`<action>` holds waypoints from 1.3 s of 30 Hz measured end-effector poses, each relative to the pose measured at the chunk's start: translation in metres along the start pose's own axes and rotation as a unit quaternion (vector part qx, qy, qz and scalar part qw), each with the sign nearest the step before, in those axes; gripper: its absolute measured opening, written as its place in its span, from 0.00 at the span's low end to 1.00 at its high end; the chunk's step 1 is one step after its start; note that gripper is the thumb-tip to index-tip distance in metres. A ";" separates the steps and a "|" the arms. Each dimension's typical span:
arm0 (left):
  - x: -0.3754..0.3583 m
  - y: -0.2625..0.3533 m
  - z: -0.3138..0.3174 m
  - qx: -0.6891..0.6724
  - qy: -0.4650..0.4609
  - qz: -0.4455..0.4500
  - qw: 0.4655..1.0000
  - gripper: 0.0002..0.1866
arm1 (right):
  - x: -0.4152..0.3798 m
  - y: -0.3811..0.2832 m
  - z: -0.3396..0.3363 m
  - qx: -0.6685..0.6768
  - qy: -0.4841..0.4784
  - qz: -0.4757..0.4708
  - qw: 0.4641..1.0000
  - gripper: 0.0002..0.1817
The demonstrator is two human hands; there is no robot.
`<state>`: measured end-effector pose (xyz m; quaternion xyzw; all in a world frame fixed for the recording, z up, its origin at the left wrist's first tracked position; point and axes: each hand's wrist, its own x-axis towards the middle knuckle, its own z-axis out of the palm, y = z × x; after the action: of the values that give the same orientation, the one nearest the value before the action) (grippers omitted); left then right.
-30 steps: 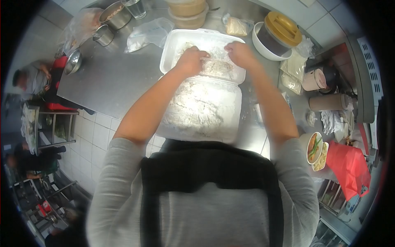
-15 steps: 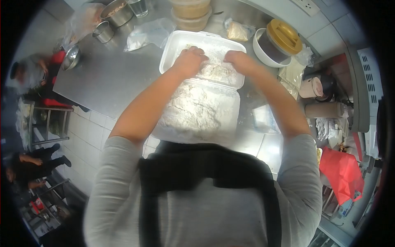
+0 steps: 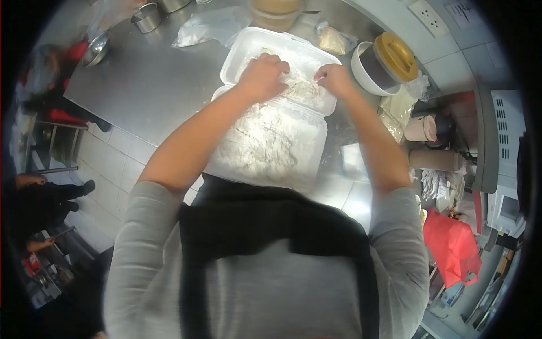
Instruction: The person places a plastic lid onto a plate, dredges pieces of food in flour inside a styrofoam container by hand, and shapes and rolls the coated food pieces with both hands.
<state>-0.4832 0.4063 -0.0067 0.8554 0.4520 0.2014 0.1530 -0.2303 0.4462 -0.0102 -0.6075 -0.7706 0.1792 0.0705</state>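
A white foam container [image 3: 317, 148] lies open on the steel table, with white flour [image 3: 262, 138] heaped in its near half. Its far half holds more flour and a flour-coated lump [image 3: 302, 90]. Over the left part of that far half is my left hand [image 3: 263, 78], fingers curled down at the flour; what they hold, if anything, is hidden. My right hand [image 3: 334, 79] is at the right side of the same half, thumb and fingers pinched together on something too small to make out.
Beyond the container are a plastic bag of white powder [image 3: 197, 31], a tub [image 3: 276, 14] and a small bag [image 3: 332, 42]. A white bowl with a yellow-lidded jar [image 3: 397, 56] stands at the right. Metal bowl [image 3: 96, 50] at left; people beyond the table.
The view has shifted, so the table and container sit slightly higher. My right hand's fingers are now pinched up near the container's right rim; my left hand stays over the flour.
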 end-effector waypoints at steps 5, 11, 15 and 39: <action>0.011 0.036 0.017 0.033 -0.013 -0.113 0.993 0.28 | 0.015 -0.016 0.002 0.314 -0.079 0.049 0.945 0.13; 0.020 0.022 0.035 -0.023 -0.002 -0.129 0.991 0.28 | 0.007 -0.059 -0.001 0.133 -0.019 0.032 0.990 0.12; 0.018 0.013 0.036 -0.065 0.003 -0.117 0.991 0.27 | -0.010 -0.070 0.004 0.009 0.029 -0.020 0.999 0.13; 0.015 0.018 0.029 -0.036 -0.005 -0.076 0.996 0.17 | -0.015 -0.045 0.019 0.103 0.004 0.020 0.994 0.22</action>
<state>-0.4486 0.4067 -0.0210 0.8132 0.5078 0.2011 0.2008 -0.2739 0.4187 -0.0100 -0.6134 -0.7352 0.2566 0.1322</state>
